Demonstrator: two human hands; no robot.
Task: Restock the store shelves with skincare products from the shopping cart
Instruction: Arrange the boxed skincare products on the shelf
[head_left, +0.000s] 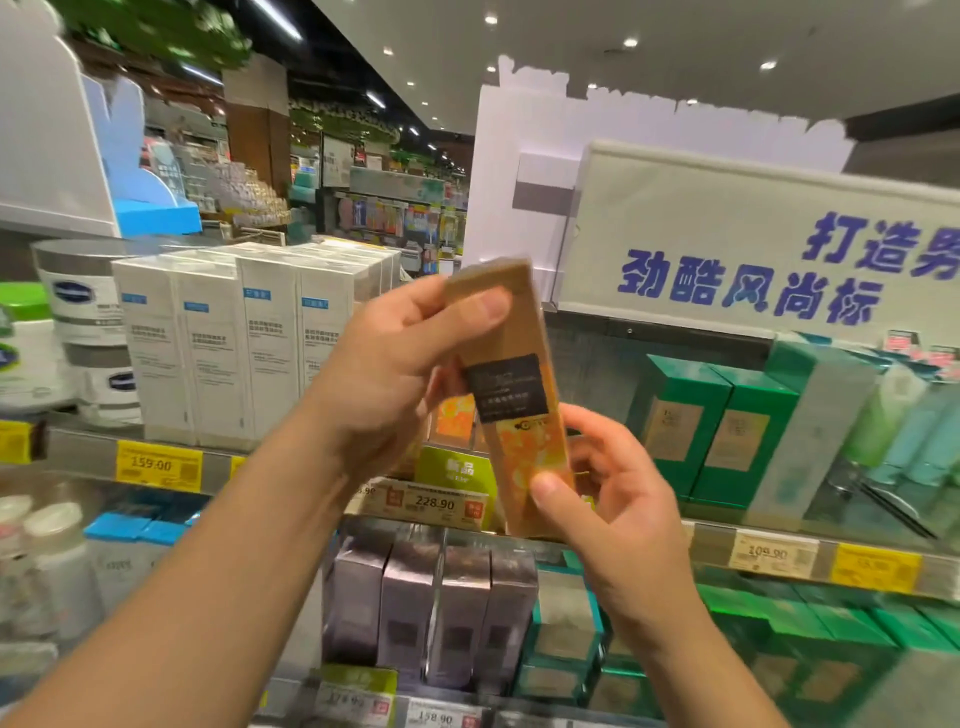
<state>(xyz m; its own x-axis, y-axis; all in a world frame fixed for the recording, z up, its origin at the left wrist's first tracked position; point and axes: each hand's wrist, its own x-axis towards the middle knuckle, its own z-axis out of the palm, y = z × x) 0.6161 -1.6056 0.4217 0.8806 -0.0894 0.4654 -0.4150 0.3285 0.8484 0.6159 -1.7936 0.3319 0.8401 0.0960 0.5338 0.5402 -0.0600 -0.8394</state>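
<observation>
Two hands grip orange box (511, 395) (long axis near-upright, top tilted left)

Four purple boxes (431, 613) — two hands (395, 364)

The orange box (511, 400) held up in front of the shelves is showing as cardboard, its upper part a matt kraft tan, its lower part a printed orange pattern, with a dark matt label across the middle. The white boxes (218, 348) on the upper shelf are presenting as card under clear, glossy film that is catching the ceiling light. The purple boxes (431, 618) below are giving off a metallic, reflective sheen. The green boxes (711, 431) are appearing smooth and slightly glossy, with tan paper-like panels. The shelf edge (717, 545) is reading as brushed grey metal carrying paper price tags (158, 465).
</observation>
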